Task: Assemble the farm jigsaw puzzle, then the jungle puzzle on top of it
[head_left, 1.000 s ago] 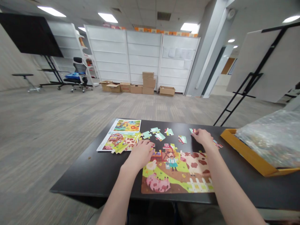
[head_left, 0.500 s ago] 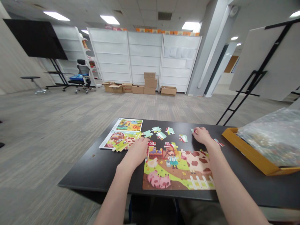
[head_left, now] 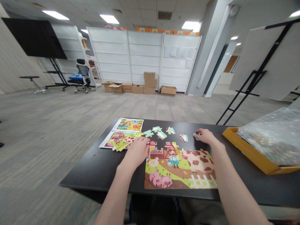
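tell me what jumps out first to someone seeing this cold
A bright farm puzzle, partly built, lies on the black table, with the left hand at its left edge. The right hand rests on a loose piece farther back; an orange tray sits at right.

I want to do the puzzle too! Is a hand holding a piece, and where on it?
The right hand pinches a loose piece by its near edge, flat on the table. The left hand lies flat, holding nothing.

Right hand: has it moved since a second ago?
Yes. The right hand has slid right, away from the loose piece toward the yellow tray, fingertips on a small piece.
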Available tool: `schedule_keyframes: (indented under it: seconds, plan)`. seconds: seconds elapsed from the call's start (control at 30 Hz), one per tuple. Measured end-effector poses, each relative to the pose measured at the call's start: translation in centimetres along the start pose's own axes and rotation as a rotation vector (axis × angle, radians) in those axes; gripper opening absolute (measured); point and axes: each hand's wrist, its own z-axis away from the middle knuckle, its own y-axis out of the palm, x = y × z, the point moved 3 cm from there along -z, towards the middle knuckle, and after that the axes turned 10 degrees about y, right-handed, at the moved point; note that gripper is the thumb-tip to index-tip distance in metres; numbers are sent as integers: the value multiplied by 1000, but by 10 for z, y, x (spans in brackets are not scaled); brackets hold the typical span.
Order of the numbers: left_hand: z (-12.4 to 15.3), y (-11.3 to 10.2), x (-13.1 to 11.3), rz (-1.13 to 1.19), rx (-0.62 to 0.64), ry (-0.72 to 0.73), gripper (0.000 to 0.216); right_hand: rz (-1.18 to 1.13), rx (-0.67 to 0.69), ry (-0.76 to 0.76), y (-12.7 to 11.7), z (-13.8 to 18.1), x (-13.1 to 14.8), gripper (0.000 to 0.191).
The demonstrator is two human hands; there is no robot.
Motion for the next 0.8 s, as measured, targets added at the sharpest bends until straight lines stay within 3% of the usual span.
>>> schedule_keyframes:
  seconds: [0.27,0.5,0.63,0.8]
  plan:
    - [0,3,-5,7,-9,28,27,-147,29,103,-8,7,-3,46]
    - [-1,4,-6,-8,-5,51,26,-463,65,107,-29,24,1,24]
    - [-4,4,-6,-13,-18,51,26,-889,237,-52,-46,50,21,33]
    - [-8,5,-11,92,-87,81,23,-1057,449,-172,-55,85,58,43]
